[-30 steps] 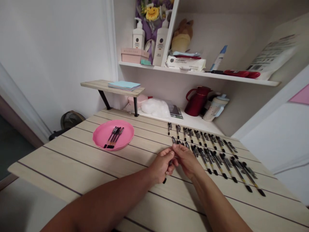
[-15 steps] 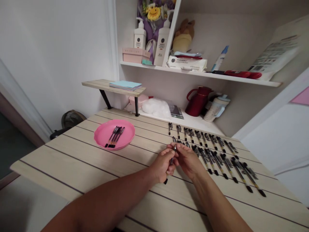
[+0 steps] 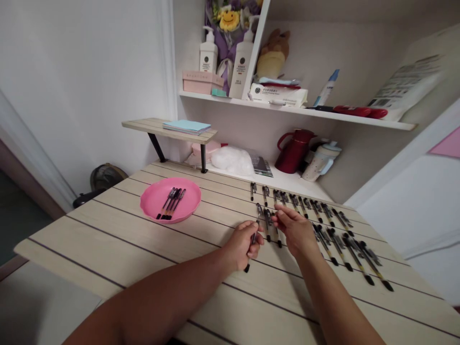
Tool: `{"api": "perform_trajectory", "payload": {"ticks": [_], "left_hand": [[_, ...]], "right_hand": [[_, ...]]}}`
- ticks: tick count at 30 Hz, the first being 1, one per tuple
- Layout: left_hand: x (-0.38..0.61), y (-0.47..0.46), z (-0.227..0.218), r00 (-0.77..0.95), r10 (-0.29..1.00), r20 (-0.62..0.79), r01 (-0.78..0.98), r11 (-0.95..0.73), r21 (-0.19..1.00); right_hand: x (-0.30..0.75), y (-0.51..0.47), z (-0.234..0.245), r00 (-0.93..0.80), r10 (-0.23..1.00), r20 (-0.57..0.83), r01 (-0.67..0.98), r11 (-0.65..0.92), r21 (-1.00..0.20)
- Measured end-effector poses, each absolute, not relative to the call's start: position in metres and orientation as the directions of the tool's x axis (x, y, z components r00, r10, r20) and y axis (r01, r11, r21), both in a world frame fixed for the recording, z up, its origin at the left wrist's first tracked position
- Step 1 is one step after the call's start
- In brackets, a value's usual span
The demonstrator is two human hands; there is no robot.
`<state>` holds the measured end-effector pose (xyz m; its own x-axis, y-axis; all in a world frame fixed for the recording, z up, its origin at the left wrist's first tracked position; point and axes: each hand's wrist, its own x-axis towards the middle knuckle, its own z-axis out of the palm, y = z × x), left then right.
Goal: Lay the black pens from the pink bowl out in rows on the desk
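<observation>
My left hand (image 3: pixel 244 247) is wrapped round a pen (image 3: pixel 247 269), whose black end sticks out below the fist and whose tip points up. To its right, my right hand (image 3: pixel 296 230) is closed in a pinch; whatever is between its fingertips is too small to make out. Around and behind the hands lie two rows of black pens with clear caps beside them; one such pen (image 3: pixel 267 225) lies just between my hands. The right hand hides part of the front row. A pink plate (image 3: pixel 149 203) at the left holds several more pens (image 3: pixel 173 203).
A slatted wooden table (image 3: pixel 118 239) carries everything. At its back left is a small raised shelf (image 3: pixel 140 125) with blue paper (image 3: pixel 187 126). Behind stand a dark red jug (image 3: pixel 295 151), a pale tumbler (image 3: pixel 319 162) and a white fluffy bundle (image 3: pixel 233 161).
My right hand has drawn away from the pen towards the right, uncovering pens of the front row. My left hand keeps hold of its pen in nearly the same place.
</observation>
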<state>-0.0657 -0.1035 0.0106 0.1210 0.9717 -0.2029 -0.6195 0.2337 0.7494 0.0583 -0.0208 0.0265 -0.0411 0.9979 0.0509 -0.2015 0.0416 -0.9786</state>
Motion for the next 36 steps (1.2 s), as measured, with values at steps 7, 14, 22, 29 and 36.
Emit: {"api": "perform_trajectory", "payload": {"ticks": [7,14,22,29,36], "left_hand": [[-0.072,-0.096,0.009,0.029,0.980,-0.199,-0.656,0.169,0.735],[-0.073,-0.092,0.006,0.007,0.980,-0.199,-0.649,0.156,0.745],[-0.073,-0.090,0.005,0.004,0.980,-0.198,-0.647,0.154,0.747],[-0.072,-0.090,0.003,0.014,0.981,-0.195,-0.661,0.155,0.735],[-0.071,-0.090,0.004,0.004,0.980,-0.197,-0.658,0.151,0.737]], "right_hand": [[0.060,-0.008,0.015,-0.219,0.919,0.328,0.646,0.388,-0.657],[0.055,0.003,0.018,-0.406,0.881,0.241,0.793,0.471,-0.386],[0.047,0.007,0.023,-0.442,0.873,0.205,0.884,0.463,-0.063],[0.045,-0.003,0.025,-0.419,0.883,0.212,0.907,0.418,0.052],[0.045,0.002,0.015,-0.390,0.896,0.212,0.921,0.382,0.079]]}}
